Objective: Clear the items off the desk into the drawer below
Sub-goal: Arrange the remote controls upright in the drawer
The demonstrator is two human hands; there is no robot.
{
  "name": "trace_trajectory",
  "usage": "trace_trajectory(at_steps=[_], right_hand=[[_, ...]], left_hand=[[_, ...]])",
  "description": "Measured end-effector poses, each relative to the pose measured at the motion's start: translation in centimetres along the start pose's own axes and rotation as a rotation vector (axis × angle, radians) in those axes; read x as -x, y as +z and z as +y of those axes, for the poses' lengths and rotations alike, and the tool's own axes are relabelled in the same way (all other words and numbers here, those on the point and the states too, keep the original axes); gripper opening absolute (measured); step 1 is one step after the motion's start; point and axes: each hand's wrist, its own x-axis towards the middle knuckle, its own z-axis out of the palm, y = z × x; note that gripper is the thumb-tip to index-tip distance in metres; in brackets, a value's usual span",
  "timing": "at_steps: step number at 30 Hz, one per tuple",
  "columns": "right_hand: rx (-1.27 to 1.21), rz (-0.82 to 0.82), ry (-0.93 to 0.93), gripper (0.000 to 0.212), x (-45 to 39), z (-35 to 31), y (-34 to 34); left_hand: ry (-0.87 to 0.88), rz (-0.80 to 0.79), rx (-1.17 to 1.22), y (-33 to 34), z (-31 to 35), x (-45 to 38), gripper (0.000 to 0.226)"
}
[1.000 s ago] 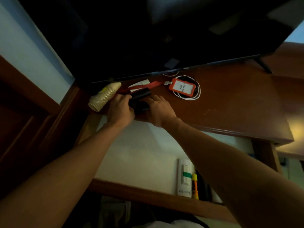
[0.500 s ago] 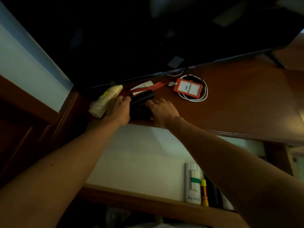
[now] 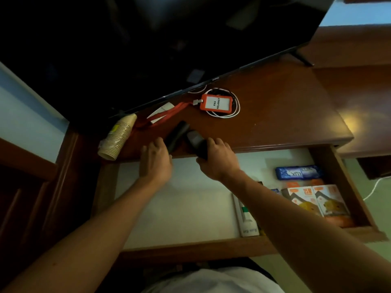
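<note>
- a dim room with a dark wooden desk [image 3: 285, 115] under a large black screen [image 3: 169, 39]; below its front edge a drawer [image 3: 347, 187] stands pulled out, lined pale.
- nearest, inside the drawer at its right end: two orange-and-white boxes [image 3: 317, 200] side by side, a blue packet [image 3: 298, 172] behind them, and a white box [image 3: 246, 218] partly hidden by the right forearm.
- at the desk's front edge, the right hand [image 3: 218, 159] is closed around a dark remote [image 3: 195, 141], its far end tilted up over the desktop.
- just left, the left hand [image 3: 155, 161] has its fingers curled onto a second dark object [image 3: 176, 134] lying on the desk; whether it is truly gripped cannot be told.
- further left, a sleeve of stacked paper cups [image 3: 118, 137] lies on its side.
- beyond, an orange lanyard [image 3: 167, 117] runs to an orange badge holder [image 3: 215, 102] resting on a coiled white cable [image 3: 234, 111], near the screen's lower edge.
</note>
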Motion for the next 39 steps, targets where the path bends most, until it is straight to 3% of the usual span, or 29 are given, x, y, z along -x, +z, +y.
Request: trace_trajectory(at_steps=[7,16,24,31,39], right_hand=[[-0.128,0.021,0.223,0.048,4.8,2.3,2.6],[-0.142,-0.141,0.448,0.048,8.6,4.5,7.1],[-0.044,-0.278,0.470,0.049,8.8,5.3,9.4],[0.051,-0.273,0.429,0.048,8.6,5.6,10.4],[0.099,-0.279,0.401,0.067,8.2,5.6,10.0]], left_hand=[[-0.007,-0.137,0.196,2.9,2.4,5.7,0.066],[0.002,-0.329,0.102,7.9,2.2,9.4,0.049],[-0.073,-0.515,0.037,11.4,2.3,9.6,0.042],[-0.119,-0.549,0.018,12.8,2.5,9.4,0.048],[-0.107,-0.655,0.142,13.3,2.4,8.6,0.068]])
